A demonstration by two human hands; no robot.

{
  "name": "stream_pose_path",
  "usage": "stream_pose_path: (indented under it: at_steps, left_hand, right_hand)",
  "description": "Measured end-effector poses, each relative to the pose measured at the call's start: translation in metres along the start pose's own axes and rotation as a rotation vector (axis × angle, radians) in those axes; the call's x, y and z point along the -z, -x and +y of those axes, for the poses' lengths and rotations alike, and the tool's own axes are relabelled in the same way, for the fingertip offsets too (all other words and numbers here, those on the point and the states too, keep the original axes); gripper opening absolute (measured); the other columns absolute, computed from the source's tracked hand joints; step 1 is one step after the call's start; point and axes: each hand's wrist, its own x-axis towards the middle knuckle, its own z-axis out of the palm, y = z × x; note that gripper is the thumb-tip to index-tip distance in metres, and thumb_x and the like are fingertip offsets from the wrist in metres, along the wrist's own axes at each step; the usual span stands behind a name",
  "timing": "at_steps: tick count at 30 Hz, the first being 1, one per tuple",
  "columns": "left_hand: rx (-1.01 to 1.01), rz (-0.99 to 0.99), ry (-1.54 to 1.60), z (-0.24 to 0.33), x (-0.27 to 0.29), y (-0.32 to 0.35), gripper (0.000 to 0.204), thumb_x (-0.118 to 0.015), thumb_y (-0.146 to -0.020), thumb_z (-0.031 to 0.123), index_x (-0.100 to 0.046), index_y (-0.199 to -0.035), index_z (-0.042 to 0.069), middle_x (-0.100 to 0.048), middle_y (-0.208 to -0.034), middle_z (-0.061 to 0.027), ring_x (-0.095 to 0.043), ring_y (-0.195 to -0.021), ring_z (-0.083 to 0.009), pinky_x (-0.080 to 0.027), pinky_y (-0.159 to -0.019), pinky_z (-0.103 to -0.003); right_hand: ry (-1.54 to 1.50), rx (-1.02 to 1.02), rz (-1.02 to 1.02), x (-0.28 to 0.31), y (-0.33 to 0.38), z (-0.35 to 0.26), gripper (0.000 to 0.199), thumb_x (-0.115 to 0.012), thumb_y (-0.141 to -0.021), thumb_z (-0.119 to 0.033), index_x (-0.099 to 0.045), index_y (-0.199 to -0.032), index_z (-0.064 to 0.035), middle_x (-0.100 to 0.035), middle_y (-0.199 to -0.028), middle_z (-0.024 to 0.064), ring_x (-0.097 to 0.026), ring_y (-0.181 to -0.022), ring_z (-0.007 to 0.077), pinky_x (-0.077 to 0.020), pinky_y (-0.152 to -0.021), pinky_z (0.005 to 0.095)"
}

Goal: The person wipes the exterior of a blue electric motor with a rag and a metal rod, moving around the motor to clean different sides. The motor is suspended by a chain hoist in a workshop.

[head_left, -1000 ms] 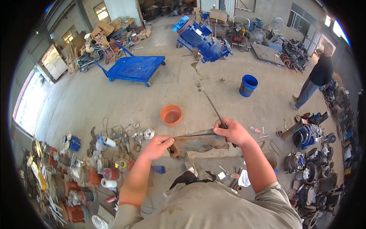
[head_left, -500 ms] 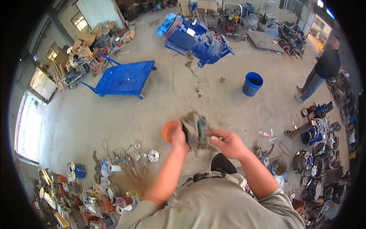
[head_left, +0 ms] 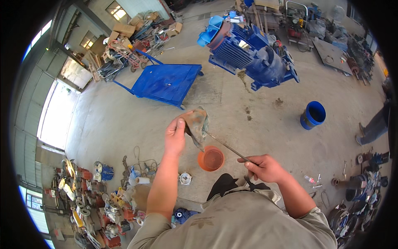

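My left hand (head_left: 177,132) grips a stained brown and grey-green rag (head_left: 196,125), with the thumb pressed on its near side. Closed around the dark end of a long thin rod (head_left: 227,146) is my right hand (head_left: 263,167). The rod slants up to the left, and its far end meets the rag; whether the cloth wraps the tip is hidden. An orange bucket (head_left: 202,161) stands on the floor just below the rag, and its contents look reddish-brown.
A flat blue cart (head_left: 166,83) and a big blue motor unit (head_left: 248,54) stand ahead. To the right are a blue bucket (head_left: 306,120) and a person's legs (head_left: 375,124). Machine parts (head_left: 89,199) crowd the lower left, with more parts (head_left: 362,186) at the lower right.
My hands have moved apart: the left went up and left with the rag, the right drew down and right. The rod between them now shows plainly. The view has turned left.
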Motion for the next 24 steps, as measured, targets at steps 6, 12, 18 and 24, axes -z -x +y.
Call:
stream_pose_path:
  at_steps: [6,12,18,24]
  left_hand:
    - [-0.172,0.056,-0.310,0.005,0.029,-0.062,0.039,-0.046,-0.114,0.027,-0.069,-0.129,0.000,-0.071,-0.123,-0.0097,-0.067,-0.108,-0.0170,-0.054,-0.097,-0.033]
    - [-0.015,0.095,0.457,0.013,0.002,-0.082,0.042,-0.043,-0.114,0.032,-0.064,-0.133,0.002,-0.069,-0.122,-0.0103,-0.068,-0.108,-0.0215,-0.057,-0.096,-0.037]
    - [-0.019,0.079,0.412,0.005,-0.018,-0.086,0.042,-0.044,-0.114,0.033,-0.066,-0.130,0.001,-0.070,-0.124,-0.0093,-0.068,-0.109,-0.0220,-0.056,-0.095,-0.035]
    - [-0.402,0.029,-0.304,0.005,0.003,-0.091,0.033,-0.060,-0.108,0.028,-0.074,-0.121,0.000,-0.068,-0.103,-0.0057,-0.061,-0.090,-0.0164,-0.050,-0.081,-0.030]
  right_hand:
    - [-0.038,0.088,0.126,0.019,-0.067,-0.023,0.032,-0.066,-0.105,-0.025,-0.072,-0.128,-0.0049,-0.065,-0.076,0.0003,-0.059,-0.060,0.0079,-0.0527,-0.057,0.0282]
    - [-0.153,0.249,0.311,0.011,-0.140,-0.090,0.031,-0.079,-0.095,-0.026,-0.075,-0.114,-0.0026,-0.069,-0.081,0.0006,-0.059,-0.062,0.0064,-0.0496,-0.055,0.0253]
    - [-0.229,0.285,0.255,-0.011,-0.182,-0.121,0.028,-0.083,-0.091,-0.025,-0.075,-0.104,-0.0015,-0.067,-0.078,-0.0012,-0.056,-0.062,0.0043,-0.0442,-0.053,0.0236]
    - [-0.050,0.229,0.340,0.012,-0.186,-0.132,0.029,-0.080,-0.093,-0.028,-0.074,-0.097,-0.0005,-0.063,-0.073,-0.0021,-0.051,-0.063,0.0069,-0.0408,-0.056,0.0277]
